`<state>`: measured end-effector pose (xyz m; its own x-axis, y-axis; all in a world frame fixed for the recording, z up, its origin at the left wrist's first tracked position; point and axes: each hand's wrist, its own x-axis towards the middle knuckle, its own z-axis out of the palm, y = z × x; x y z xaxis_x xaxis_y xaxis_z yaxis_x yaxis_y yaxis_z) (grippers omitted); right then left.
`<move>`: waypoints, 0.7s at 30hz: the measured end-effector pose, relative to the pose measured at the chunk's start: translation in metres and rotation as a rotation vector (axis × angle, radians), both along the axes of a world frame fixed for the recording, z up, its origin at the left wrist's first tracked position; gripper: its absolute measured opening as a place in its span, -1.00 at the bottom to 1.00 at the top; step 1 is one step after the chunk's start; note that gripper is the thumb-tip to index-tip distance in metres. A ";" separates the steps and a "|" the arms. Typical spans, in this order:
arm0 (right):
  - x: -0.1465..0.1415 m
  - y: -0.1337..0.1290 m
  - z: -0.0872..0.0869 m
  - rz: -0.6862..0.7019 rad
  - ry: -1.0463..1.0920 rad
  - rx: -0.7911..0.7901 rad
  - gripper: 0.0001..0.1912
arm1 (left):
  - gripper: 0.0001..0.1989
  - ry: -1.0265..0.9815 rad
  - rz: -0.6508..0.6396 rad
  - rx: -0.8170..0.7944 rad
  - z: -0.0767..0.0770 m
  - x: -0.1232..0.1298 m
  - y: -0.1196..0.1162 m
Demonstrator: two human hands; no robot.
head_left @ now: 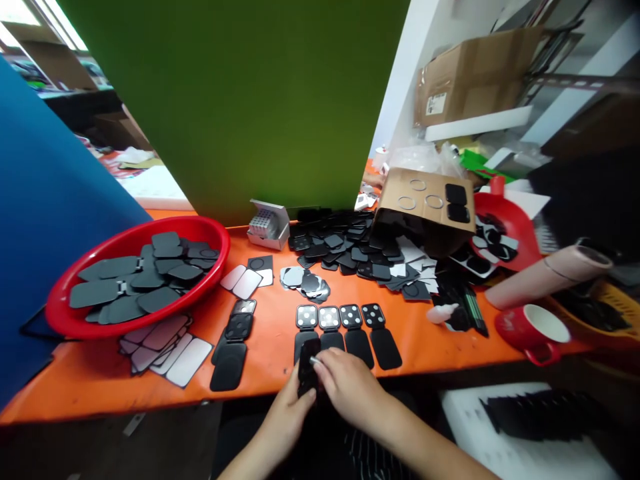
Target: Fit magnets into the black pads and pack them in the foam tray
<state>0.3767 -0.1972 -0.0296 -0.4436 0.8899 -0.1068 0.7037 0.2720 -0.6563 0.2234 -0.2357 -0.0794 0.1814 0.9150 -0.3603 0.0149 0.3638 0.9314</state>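
Observation:
My left hand [291, 399] is closed around a dark, flat black piece [309, 360] with rounded corners, held at the front edge of the table. Against the side of that piece, my right hand [349, 383] pinches a small whitish item [315, 360], too small to name. Just beyond both hands, several black hinged panels [358, 348] lie unfolded in a row. Their upper halves [351, 317] carry pale round dots. Left of the row rest more black panels [229, 367], one with a faint ring outline.
On the orange table [270, 373] stand a red basin [63, 313] of grey panels, pale rounded cards [187, 360], a small white box [269, 225], a black panel heap [340, 243], a cardboard box [425, 197], a small bottle [441, 313], a pink tumbler [545, 275] and a red mug [525, 330].

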 end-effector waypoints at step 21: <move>0.008 0.012 0.002 0.039 -0.031 0.029 -0.69 | -0.41 0.425 -0.288 0.354 0.000 0.008 0.013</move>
